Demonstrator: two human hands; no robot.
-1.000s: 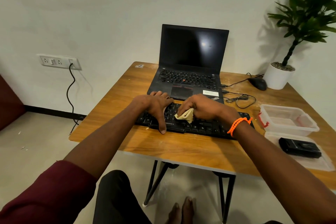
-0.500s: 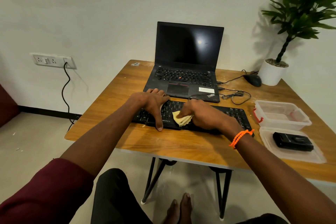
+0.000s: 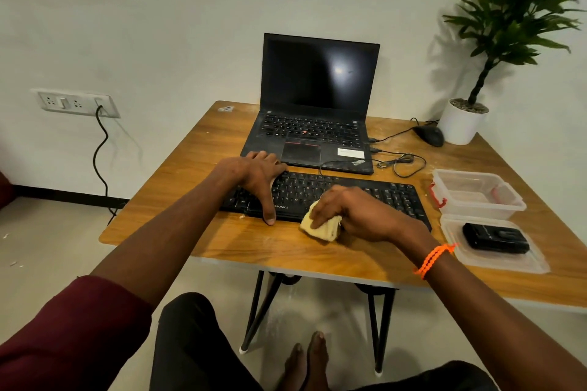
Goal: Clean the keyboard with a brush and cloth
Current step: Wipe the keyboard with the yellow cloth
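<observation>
Tabletop (image 3: 178, 232): right hand (image 3: 355, 216) grips cloth (image 3: 320, 227), left hand (image 3: 254, 174) steadies keyboard (image 3: 390, 197).

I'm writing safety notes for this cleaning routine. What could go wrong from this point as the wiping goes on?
1. The cloth, gripped by the right hand, sits at the keyboard front edge; wiping that way may just push crumbs onto the table, where specks already show.
2. The left hand steadies only the keyboard's left end, so the right end might swing toward the clear container.
3. A sliding keyboard could tug its cable at the laptop.
</observation>
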